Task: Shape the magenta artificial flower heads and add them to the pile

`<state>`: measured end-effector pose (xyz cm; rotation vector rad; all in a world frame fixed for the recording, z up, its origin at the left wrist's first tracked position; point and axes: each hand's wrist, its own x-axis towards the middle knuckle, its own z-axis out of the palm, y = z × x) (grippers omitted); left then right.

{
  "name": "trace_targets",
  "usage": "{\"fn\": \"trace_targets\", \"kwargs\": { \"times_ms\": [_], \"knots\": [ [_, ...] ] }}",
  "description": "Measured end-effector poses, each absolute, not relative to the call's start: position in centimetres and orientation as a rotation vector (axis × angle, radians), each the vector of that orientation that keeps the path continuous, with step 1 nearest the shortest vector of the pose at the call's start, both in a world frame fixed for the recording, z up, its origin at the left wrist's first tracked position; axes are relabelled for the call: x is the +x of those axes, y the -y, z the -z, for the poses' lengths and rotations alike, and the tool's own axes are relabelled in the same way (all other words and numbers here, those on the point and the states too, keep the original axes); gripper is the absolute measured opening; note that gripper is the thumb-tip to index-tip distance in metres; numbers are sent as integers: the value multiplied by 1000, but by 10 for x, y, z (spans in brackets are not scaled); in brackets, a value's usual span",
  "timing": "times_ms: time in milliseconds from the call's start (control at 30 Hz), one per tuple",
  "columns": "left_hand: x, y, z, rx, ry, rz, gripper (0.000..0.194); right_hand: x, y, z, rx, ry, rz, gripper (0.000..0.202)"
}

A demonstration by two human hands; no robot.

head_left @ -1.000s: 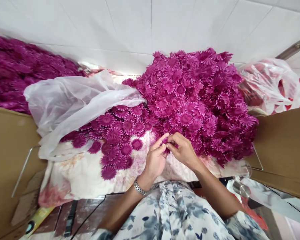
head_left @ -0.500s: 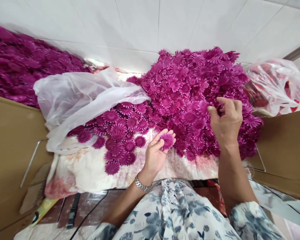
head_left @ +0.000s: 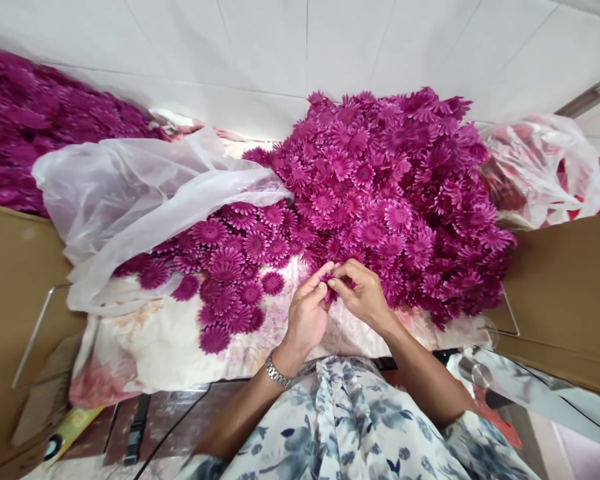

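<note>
Between my two hands is a small purple artificial flower (head_left: 330, 288), mostly covered by the fingers. My left hand (head_left: 307, 313), with a metal watch (head_left: 277, 371) on its wrist, pinches it from the left. From the right, my right hand (head_left: 363, 292) has its thumb and fingertips closed on the same flower. Just beyond the hands rises a big heap of loose purple flower heads (head_left: 380, 187). To the left, stacked flower heads (head_left: 225, 263) lie flat on a floral cloth (head_left: 170, 347).
A translucent plastic bag (head_left: 145, 180) lies over part of the flowers. Cardboard flaps stand left (head_left: 25, 280) and right (head_left: 570, 287). Another purple pile (head_left: 55, 127) is at the far left. A clear bag with red contents (head_left: 545, 167) sits far right, against the white tiled wall (head_left: 260, 53).
My right hand has come from the heap down and left to meet my left hand, and its fingers have closed on the flower. The view has shifted slightly.
</note>
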<state>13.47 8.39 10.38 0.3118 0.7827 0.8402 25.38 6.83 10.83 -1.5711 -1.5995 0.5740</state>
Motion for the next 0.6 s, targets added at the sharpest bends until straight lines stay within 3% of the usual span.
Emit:
{"fn": "trace_targets", "kwargs": {
  "times_ms": [133,300,400,600],
  "knots": [
    [132,-90,-106,267,-769,-888,32,268,-73,-123,-1628,1367,-501,12],
    [128,-95,-103,190,-785,-920,28,325,-93,-159,-1804,1295,207,12],
    [130,-95,-103,177,-756,-891,28,333,-95,-167,-1806,1366,405,21],
    [136,-94,-109,251,-730,-847,33,265,-70,-130,-1588,1781,-423,3]
  ]
}}
